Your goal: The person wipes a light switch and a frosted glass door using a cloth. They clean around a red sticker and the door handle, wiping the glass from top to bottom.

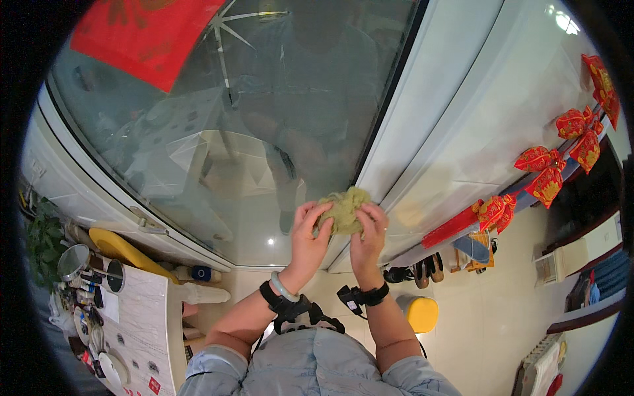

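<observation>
A crumpled yellow-green cloth (pixel 344 210) is held up in front of me, between both hands. My left hand (pixel 311 232) grips its left side with bent fingers and thumb. On its right side my right hand (pixel 369 230) pinches the fabric. Behind the cloth are the white frame (pixel 391 114) and the lower right corner area of a large glass door panel (pixel 317 148). Whether the cloth touches the frame cannot be told. The glass shows reflections, and a red paper decoration (pixel 148 39) is on its upper left part.
At the left, a table (pixel 143 317) bears bottles, dishes and a mirror, beside a yellow chair back (pixel 129 252). Red pouch decorations (pixel 545 183) hang along the right wall. Shoes (pixel 428 271) and a yellow-topped stool (pixel 422 315) stand on the floor at right.
</observation>
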The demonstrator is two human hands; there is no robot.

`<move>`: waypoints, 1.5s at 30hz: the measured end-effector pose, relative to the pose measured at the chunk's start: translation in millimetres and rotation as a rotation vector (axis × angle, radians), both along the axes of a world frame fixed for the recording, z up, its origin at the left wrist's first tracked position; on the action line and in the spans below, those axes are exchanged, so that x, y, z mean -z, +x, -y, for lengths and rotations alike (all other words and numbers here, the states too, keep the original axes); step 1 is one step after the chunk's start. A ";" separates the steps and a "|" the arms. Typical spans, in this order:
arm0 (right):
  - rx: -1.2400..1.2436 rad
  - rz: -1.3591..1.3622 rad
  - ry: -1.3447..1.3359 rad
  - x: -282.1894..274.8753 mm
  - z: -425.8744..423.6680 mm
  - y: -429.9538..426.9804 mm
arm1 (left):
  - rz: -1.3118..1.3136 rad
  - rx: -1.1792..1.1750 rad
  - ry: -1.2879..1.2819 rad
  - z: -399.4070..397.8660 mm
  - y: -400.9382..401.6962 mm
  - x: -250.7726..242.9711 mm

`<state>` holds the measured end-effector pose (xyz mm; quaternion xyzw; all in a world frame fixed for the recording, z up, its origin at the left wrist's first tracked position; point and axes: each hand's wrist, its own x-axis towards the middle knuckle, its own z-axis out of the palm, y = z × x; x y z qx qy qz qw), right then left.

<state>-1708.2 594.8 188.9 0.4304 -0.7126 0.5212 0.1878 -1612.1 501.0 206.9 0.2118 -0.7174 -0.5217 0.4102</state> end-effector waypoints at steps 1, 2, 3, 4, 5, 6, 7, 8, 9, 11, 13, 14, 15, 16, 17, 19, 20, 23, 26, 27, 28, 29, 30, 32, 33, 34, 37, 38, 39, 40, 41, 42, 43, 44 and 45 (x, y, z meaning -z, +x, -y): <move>0.028 -0.080 -0.059 -14.7 -0.8 -3.8 | -0.039 0.038 0.022 -1.9 -3.6 -16.2; 0.034 -0.082 -0.057 -33.2 0.1 -9.8 | -0.041 0.044 0.023 -4.3 -10.1 -36.2; 0.073 -0.134 -0.154 -52.5 3.5 -16.6 | -0.138 0.041 -0.149 -5.8 -17.3 -56.9; 0.111 -0.187 -0.253 -63.6 6.0 -21.2 | -0.237 0.036 -0.324 -6.7 -22.9 -68.4; 0.110 -0.188 -0.254 -65.2 9.1 -22.2 | -0.238 0.035 -0.324 -6.8 -27.8 -68.7; 0.142 -0.196 -0.194 -66.7 12.4 -22.4 | -0.245 0.022 -0.347 -7.0 -33.9 -67.7; 0.173 -0.202 -0.134 -67.5 13.8 -23.2 | -0.251 0.008 -0.369 -7.4 -37.8 -67.4; 0.140 -0.190 -0.107 -63.3 11.6 -27.3 | -0.240 0.013 -0.354 -8.2 -39.5 -68.1; 0.151 -0.194 -0.106 -56.5 9.7 -31.3 | -0.246 0.023 -0.352 -9.7 -43.6 -64.8; 0.134 -0.260 -0.150 -35.4 12.9 -33.3 | -0.232 0.008 -0.377 -8.1 -46.1 -46.5; 0.140 -0.231 -0.112 -19.4 10.8 -29.9 | -0.208 0.008 -0.367 -8.8 -43.6 -32.8; 0.130 -0.223 -0.088 -10.2 9.6 -29.1 | -0.180 -0.002 -0.374 -8.9 -43.0 -24.5; 0.116 -0.216 -0.066 0.3 9.0 -27.4 | -0.152 -0.017 -0.382 -7.9 -41.5 -16.4; 0.131 -0.219 -0.027 12.5 5.0 -24.7 | -0.148 -0.017 -0.378 -8.2 -41.3 -8.3; 0.129 -0.215 -0.023 23.0 3.2 -25.0 | -0.129 0.005 -0.352 -8.5 -40.7 -0.2; 0.153 -0.186 0.055 37.2 0.2 -23.6 | -0.104 0.030 -0.320 -9.2 -39.8 14.0; 0.153 -0.181 0.061 44.0 -0.8 -22.8 | -0.093 0.040 -0.311 -9.4 -39.5 20.5; 0.142 -0.155 0.097 62.6 -4.4 -20.4 | -0.061 0.042 -0.314 -9.1 -39.5 41.7; 0.130 -0.101 0.179 81.1 -9.1 -15.8 | -0.017 0.040 -0.305 -9.2 -37.2 64.5; 0.127 -0.079 0.208 87.4 -10.6 -14.7 | 0.005 0.048 -0.281 -9.5 -36.8 72.2; 0.123 -0.057 0.237 93.4 -11.9 -14.0 | 0.007 0.048 -0.279 -9.6 -36.6 80.3; 0.122 -0.055 0.239 99.3 -13.1 -13.6 | 0.044 0.047 -0.271 -9.8 -36.5 88.2; 0.119 -0.051 0.246 103.9 -14.7 -12.5 | 0.081 0.047 -0.262 -10.5 -36.1 93.4; 0.114 -0.045 0.255 112.6 -16.7 -11.2 | 0.105 0.054 -0.220 -11.3 -36.8 103.2; 0.109 -0.023 0.276 116.6 -17.2 -11.0 | 0.126 0.060 -0.180 -11.6 -37.4 107.3; 0.105 -0.002 0.296 120.4 -17.9 -10.6 | 0.127 0.059 -0.179 -11.4 -37.6 112.5; 0.072 0.086 0.303 128.9 -19.9 -8.0 | 0.154 0.056 -0.138 -10.6 -38.1 124.3; 0.069 0.084 0.303 130.9 -20.5 -8.1 | 0.181 0.049 -0.118 -10.4 -38.5 127.4; 0.062 0.130 0.313 131.5 -20.7 -8.5 | 0.207 0.043 -0.097 -11.5 -38.0 128.0; 0.055 0.175 0.323 131.3 -21.1 -8.1 | 0.207 0.040 -0.096 -13.0 -37.3 128.5; 0.051 0.174 0.324 132.8 -21.8 -7.4 | 0.222 0.032 -0.058 -14.4 -36.4 128.9; 0.036 0.217 0.324 137.1 -21.9 -8.3 | 0.236 0.023 -0.021 -16.0 -35.3 128.8; 0.020 0.259 0.323 141.4 -21.9 -8.9 | 0.233 0.019 -0.021 -16.9 -32.9 134.3; 0.016 0.256 0.323 145.8 -24.3 -6.6 | 0.287 0.022 -0.033 -17.6 -29.2 143.9; 0.009 0.308 0.304 149.2 -27.3 -3.1 | 0.340 0.024 -0.045 -18.8 -26.8 145.3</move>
